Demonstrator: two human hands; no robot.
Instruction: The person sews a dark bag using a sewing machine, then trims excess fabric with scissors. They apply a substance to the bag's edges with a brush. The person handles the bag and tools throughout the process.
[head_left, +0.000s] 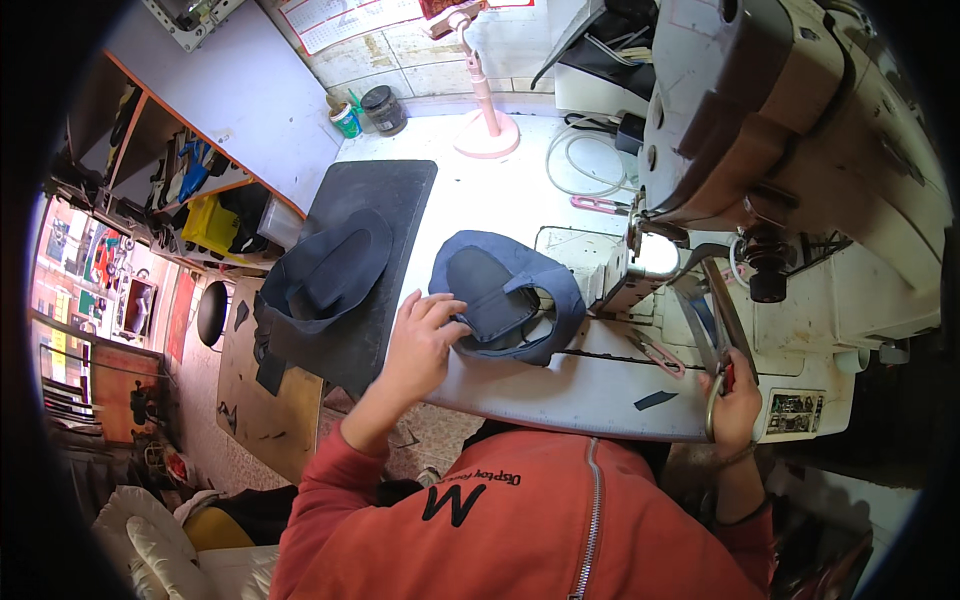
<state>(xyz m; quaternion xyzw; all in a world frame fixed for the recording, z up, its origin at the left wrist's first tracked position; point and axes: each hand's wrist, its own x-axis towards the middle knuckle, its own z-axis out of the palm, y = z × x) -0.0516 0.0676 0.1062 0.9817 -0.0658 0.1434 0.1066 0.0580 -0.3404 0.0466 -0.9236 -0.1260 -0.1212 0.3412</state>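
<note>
A navy sewn fabric piece (555, 290), curved round an opening and with a dark padded oval panel, lies on the white table in front of me. At its left edge is my left hand (425, 335), fingers bent and apart; whether the fingertips touch the fabric I cannot tell. My right hand (735, 405) is closed round the handles of large metal shears (694, 325), near the table's right front. Their blades point away from me, toward the sewing machine. A similar dark fabric piece (365, 245) rests on the black mat to the left.
A large sewing machine (830, 130) stands at the right. Pink-handled snips (660, 355) and a dark fabric scrap (655, 400) lie near the front edge. Farther back are a pink stand (488, 130), a pink cutter (600, 204), a coiled cable (560, 165) and a dark jar (384, 110).
</note>
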